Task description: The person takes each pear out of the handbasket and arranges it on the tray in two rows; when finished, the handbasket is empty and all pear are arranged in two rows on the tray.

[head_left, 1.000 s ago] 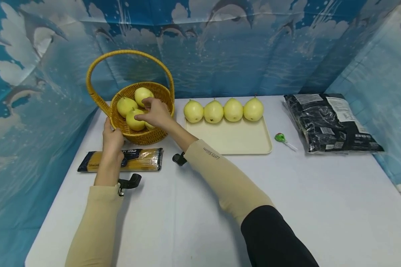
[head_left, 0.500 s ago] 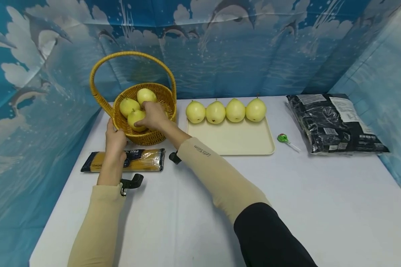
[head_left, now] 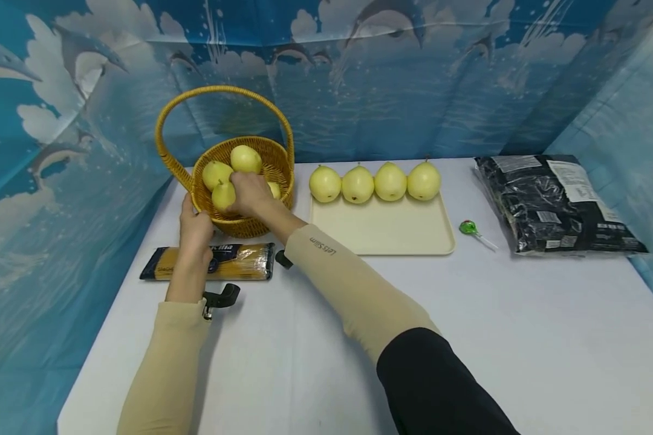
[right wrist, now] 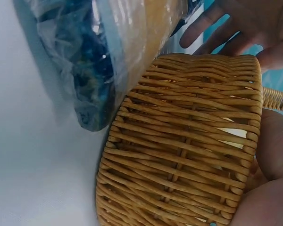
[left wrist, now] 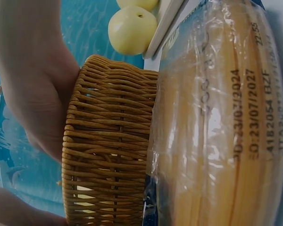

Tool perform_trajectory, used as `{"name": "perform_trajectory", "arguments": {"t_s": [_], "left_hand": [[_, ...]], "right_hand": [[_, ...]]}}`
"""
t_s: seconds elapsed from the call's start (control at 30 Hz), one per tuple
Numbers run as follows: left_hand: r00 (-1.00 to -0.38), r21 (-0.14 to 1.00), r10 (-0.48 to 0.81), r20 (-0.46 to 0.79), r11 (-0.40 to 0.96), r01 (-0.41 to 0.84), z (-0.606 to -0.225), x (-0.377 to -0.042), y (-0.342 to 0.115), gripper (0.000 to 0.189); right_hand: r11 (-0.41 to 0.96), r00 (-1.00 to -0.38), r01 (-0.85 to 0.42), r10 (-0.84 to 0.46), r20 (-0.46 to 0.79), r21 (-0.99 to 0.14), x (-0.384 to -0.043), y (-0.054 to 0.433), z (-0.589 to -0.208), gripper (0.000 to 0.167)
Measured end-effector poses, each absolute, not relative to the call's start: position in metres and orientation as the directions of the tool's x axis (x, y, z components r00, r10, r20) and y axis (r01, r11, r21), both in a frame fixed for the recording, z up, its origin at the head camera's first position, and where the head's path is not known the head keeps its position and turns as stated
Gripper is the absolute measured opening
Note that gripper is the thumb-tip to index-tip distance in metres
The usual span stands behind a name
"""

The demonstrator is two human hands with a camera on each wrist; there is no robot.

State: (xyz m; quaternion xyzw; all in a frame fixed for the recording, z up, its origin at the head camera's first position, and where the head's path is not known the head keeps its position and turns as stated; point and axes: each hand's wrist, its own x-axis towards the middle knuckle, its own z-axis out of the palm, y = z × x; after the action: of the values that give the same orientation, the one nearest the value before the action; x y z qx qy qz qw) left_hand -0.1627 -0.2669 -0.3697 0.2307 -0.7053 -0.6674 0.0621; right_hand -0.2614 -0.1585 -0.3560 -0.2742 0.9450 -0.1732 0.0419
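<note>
A woven wicker basket (head_left: 250, 226) with a tall hooped handle stands at the back left, holding several yellow-green pears (head_left: 246, 159). At its left front rim is my left hand (head_left: 194, 229); in the right wrist view its thumb lies at the rim and its fingers spread along the outside wall. My right hand (head_left: 250, 194) reaches down inside the basket, fingers curled about a pear (head_left: 223, 196) at the front. The hand covers part of that pear, and the fingertips are hidden. Another pear (head_left: 274, 190) shows just right of the hand.
A spaghetti packet (head_left: 242, 261) lies close before the basket. Right of it sits a cream tray (head_left: 383, 232) with a row of several pears (head_left: 390, 181) along its back edge. Further right are a green-wrapped lollipop (head_left: 469, 228) and a black plastic package (head_left: 560, 205).
My right hand has lowered deeper among the pears, and its fingers have closed in. The left hand stays at the basket rim. The whole head view has shifted slightly.
</note>
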Motion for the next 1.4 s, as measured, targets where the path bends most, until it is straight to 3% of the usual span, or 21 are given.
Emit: {"name": "perform_trajectory", "arguments": {"t_s": [0.27, 0.57, 1.07, 1.4], "left_hand": [[-0.888, 0.971, -0.406, -0.214, 0.013, -0.24, -0.37, -0.163, -0.266, 0.073], [-0.876, 0.963, -0.42, -0.237, 0.022, -0.27, -0.37, -0.163, -0.264, 0.072], [-0.883, 0.966, -0.416, -0.216, 0.041, -0.255, -0.37, -0.162, -0.265, 0.071], [-0.882, 0.962, -0.411, -0.232, 0.037, -0.27, -0.371, -0.163, -0.266, 0.07]], "right_hand": [[0.816, -0.849, -0.511, -0.528, 0.012, -0.271, -0.261, -0.16, -0.36, 0.065], [0.827, -0.863, -0.486, -0.505, 0.007, -0.283, -0.26, -0.159, -0.363, 0.075], [0.739, -0.87, -0.462, -0.486, 0.086, -0.491, -0.258, -0.15, -0.357, 0.073], [0.629, -0.837, -0.505, -0.523, 0.159, -0.59, -0.253, -0.143, -0.348, 0.074]]}}
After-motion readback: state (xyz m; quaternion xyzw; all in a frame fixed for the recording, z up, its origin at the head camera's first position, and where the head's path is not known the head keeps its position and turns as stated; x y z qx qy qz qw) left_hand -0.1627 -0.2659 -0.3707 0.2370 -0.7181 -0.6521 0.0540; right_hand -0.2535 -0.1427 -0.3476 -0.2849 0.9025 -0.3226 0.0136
